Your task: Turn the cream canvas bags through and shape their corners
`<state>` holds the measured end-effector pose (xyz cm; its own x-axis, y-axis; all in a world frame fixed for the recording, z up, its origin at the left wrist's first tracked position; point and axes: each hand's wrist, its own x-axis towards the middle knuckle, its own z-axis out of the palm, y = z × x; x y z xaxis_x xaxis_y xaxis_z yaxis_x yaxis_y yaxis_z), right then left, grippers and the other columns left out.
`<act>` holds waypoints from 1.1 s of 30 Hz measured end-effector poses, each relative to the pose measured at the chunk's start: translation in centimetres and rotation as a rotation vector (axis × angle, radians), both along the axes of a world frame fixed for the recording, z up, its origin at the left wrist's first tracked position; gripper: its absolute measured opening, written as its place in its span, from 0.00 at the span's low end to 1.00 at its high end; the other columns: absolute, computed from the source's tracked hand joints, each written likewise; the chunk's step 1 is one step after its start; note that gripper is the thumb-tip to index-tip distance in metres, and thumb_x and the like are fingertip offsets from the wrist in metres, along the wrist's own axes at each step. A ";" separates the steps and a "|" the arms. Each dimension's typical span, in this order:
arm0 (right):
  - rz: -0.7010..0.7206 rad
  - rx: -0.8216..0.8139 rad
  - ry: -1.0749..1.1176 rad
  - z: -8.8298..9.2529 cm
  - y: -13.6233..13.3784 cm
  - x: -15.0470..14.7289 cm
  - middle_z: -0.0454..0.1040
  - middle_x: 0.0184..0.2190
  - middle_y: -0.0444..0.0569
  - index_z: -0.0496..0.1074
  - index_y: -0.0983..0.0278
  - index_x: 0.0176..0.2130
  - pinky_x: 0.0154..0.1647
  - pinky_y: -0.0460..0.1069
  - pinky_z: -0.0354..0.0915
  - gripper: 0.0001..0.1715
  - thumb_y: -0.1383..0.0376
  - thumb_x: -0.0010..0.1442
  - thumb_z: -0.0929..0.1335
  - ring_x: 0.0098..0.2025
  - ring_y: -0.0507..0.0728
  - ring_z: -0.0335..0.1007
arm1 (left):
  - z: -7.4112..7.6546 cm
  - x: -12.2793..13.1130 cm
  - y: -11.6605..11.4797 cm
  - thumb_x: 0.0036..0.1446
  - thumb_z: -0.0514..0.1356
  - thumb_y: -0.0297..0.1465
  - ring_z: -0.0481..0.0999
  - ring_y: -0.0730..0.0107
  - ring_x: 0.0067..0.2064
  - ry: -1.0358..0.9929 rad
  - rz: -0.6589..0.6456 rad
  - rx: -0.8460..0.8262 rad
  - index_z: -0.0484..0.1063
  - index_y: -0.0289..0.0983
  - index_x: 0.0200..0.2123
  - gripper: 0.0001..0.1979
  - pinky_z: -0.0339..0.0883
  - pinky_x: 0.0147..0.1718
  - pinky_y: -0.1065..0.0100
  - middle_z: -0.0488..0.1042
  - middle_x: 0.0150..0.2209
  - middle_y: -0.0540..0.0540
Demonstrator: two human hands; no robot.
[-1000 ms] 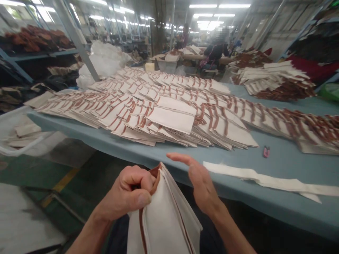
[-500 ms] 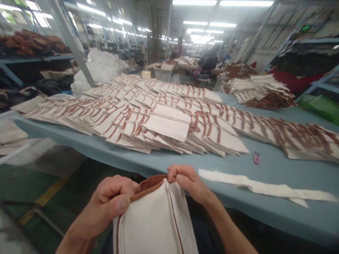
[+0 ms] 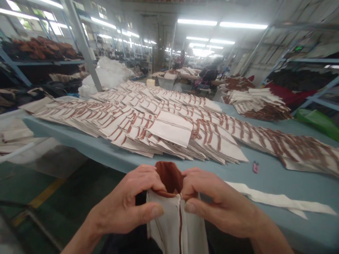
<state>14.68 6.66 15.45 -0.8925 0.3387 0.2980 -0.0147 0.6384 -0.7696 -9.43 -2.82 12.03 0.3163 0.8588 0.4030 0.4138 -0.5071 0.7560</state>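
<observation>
A white fabric piece with a brown lining and a brown-edged seam (image 3: 172, 222) hangs upright in front of me, its top mouth spread so the brown inside shows. My left hand (image 3: 132, 199) grips the rim on the left, fingers over the edge and thumb on the outer face. On the right, my right hand (image 3: 214, 199) pinches the same rim beside the seam, thumb outside. The lower end of the piece runs out of view at the bottom. Just beyond my hands is the edge of a table with a blue-green cover (image 3: 203, 173).
Overlapping rows of similar white and brown pieces (image 3: 169, 132) cover much of the table. A pink thread snipper (image 3: 255, 167) and white fabric strips (image 3: 283, 200) lie to the right. A metal post (image 3: 84, 49) rises at the left; a person (image 3: 209, 74) sits farther back.
Both hands have shifted along the rim; the piece has turned and its mouth now gapes wider, with the seam nearer the middle. The camera view has tilted slightly upward.
</observation>
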 end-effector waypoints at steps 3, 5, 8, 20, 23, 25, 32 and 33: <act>-0.020 0.050 -0.011 0.5 -0.1 0.0 0.70 0.27 0.42 0.68 0.61 0.31 0.41 0.49 0.61 0.18 0.58 0.73 0.66 0.33 0.53 0.64 | 0.4 1.8 0.3 0.65 0.60 0.33 0.75 0.62 0.44 -0.023 -0.010 0.009 0.73 0.38 0.40 0.04 0.63 0.55 0.63 0.78 0.38 0.46; -0.031 0.022 -0.020 0.6 -0.1 0.2 0.68 0.26 0.41 0.67 0.61 0.30 0.38 0.49 0.61 0.16 0.62 0.71 0.67 0.32 0.53 0.63 | 0.3 2.7 0.7 0.63 0.58 0.28 0.75 0.64 0.40 -0.040 -0.012 -0.054 0.72 0.37 0.37 0.03 0.66 0.47 0.66 0.77 0.36 0.47; -0.104 -0.015 -0.073 0.4 -0.2 0.6 0.67 0.26 0.41 0.66 0.61 0.29 0.33 0.47 0.58 0.15 0.64 0.69 0.67 0.30 0.52 0.62 | 0.0 3.4 1.3 0.64 0.56 0.29 0.71 0.70 0.32 -0.050 -0.039 -0.149 0.71 0.37 0.33 0.07 0.64 0.35 0.70 0.73 0.30 0.50; -0.286 0.180 -0.100 -1.7 -1.7 0.4 0.71 0.25 0.42 0.65 0.61 0.29 0.32 0.49 0.54 0.08 0.71 0.57 0.69 0.28 0.53 0.65 | 0.4 4.4 1.2 0.62 0.53 0.29 0.66 0.72 0.30 0.005 0.002 -0.303 0.68 0.38 0.27 0.10 0.58 0.30 0.72 0.66 0.26 0.55; -0.321 0.269 -0.120 -2.6 -2.7 0.0 0.73 0.25 0.45 0.65 0.61 0.29 0.32 0.50 0.53 0.07 0.70 0.56 0.67 0.28 0.55 0.66 | -0.2 3.9 1.0 0.60 0.53 0.29 0.62 0.73 0.28 0.015 -0.016 -0.334 0.65 0.38 0.26 0.09 0.55 0.29 0.72 0.63 0.25 0.55; -0.327 0.285 -0.094 -3.3 -3.2 -0.3 0.73 0.25 0.45 0.65 0.61 0.30 0.32 0.51 0.54 0.06 0.70 0.58 0.67 0.28 0.55 0.66 | -0.5 3.5 0.7 0.59 0.53 0.28 0.61 0.74 0.27 0.016 -0.020 -0.357 0.65 0.38 0.25 0.09 0.54 0.29 0.72 0.61 0.24 0.56; -0.262 0.051 0.039 -5.1 -3.0 -1.3 0.74 0.29 0.44 0.66 0.60 0.32 0.36 0.49 0.60 0.05 0.67 0.57 0.69 0.31 0.54 0.67 | -1.4 2.5 0.0 0.59 0.55 0.30 0.63 0.73 0.29 -0.046 -0.019 -0.437 0.68 0.37 0.27 0.08 0.56 0.30 0.71 0.64 0.26 0.54; -0.238 0.002 0.029 -5.2 -2.7 -1.3 0.74 0.29 0.43 0.66 0.60 0.32 0.36 0.49 0.61 0.07 0.65 0.58 0.69 0.31 0.54 0.66 | -1.5 2.4 0.0 0.61 0.55 0.31 0.64 0.72 0.30 -0.074 -0.037 -0.443 0.68 0.37 0.28 0.09 0.56 0.31 0.71 0.65 0.26 0.54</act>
<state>13.34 3.95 10.23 -0.7786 0.5379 0.3233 0.1140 0.6278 -0.7700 -7.05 -2.82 10.48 0.3337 0.9424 0.0217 0.3379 -0.1411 0.9305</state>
